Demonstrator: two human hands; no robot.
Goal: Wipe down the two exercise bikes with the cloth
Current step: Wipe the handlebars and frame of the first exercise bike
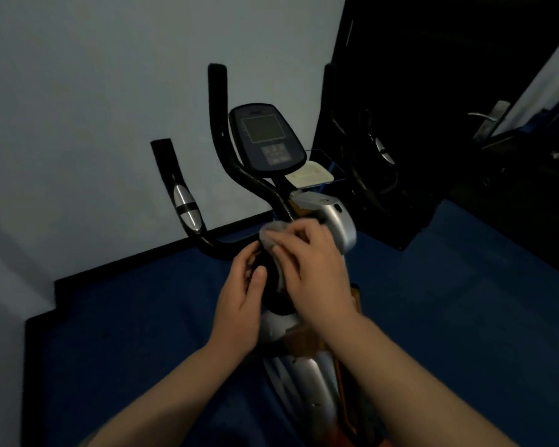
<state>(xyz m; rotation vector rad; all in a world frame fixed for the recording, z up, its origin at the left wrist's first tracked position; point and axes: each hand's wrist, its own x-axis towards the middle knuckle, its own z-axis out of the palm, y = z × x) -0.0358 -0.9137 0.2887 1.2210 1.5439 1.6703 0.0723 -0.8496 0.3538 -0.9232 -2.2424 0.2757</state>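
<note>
One exercise bike stands in front of me, silver body, black handlebars, and a dark console on top. My right hand holds a grey cloth against the black stem joint below the console. My left hand sits just left of it, fingers curled on the black round part of the stem. The left handlebar with a silver sensor rises to the left. A second bike is not clearly visible.
A pale wall stands behind the bike, with blue carpet under it. A wire basket with a cream object sits behind the console. A dark door with a metal handle fills the right side.
</note>
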